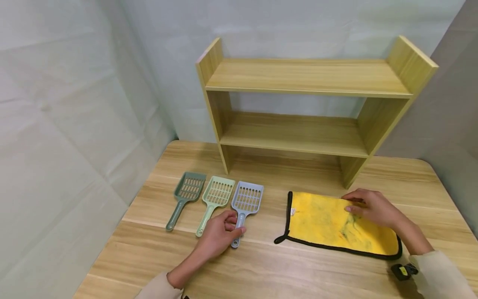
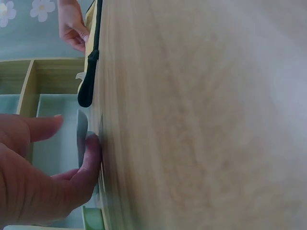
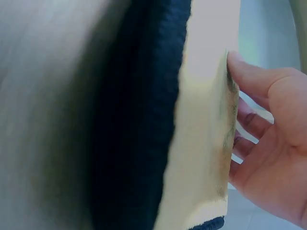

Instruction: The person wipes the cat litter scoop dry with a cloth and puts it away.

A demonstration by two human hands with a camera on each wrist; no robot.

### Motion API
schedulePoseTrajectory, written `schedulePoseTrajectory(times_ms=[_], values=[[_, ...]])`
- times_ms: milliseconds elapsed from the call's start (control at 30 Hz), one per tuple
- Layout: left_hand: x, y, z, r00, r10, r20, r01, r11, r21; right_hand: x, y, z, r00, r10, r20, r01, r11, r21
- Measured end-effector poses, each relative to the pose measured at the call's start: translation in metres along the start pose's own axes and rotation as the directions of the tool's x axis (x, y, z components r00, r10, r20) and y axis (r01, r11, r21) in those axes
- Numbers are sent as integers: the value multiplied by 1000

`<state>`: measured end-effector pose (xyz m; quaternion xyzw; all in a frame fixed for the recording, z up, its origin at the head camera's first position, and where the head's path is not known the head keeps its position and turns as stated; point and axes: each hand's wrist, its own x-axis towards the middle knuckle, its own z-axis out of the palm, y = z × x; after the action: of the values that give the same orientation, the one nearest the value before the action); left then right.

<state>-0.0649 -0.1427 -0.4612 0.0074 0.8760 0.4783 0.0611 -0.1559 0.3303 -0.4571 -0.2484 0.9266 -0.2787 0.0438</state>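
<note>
Blue slotted litter scoop, left hand loosely parted around its handle, right hand touching black-edged yellow towel, grip unclear

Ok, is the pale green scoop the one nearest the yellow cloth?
No, the blue scoop lies between the pale green scoop and the yellow cloth.

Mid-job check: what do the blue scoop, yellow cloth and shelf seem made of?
Blue scoop: probably moulded plastic, smooth and slightly glossy; even colour, rounded edges. Yellow cloth: matte, soft-looking fabric, perhaps microfibre; fuzzy where it meets the black edging. Shelf: wood or wood-look laminate, low sheen; visible grain leaves it open.
</note>
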Motion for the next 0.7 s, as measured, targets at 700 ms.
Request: schedulePoseTrajectory(times_ms=[700], values=[[8,-21,-12,995,99,12,-100,987,128,-14,-20,-14,996,-40,-78,48,993,104]])
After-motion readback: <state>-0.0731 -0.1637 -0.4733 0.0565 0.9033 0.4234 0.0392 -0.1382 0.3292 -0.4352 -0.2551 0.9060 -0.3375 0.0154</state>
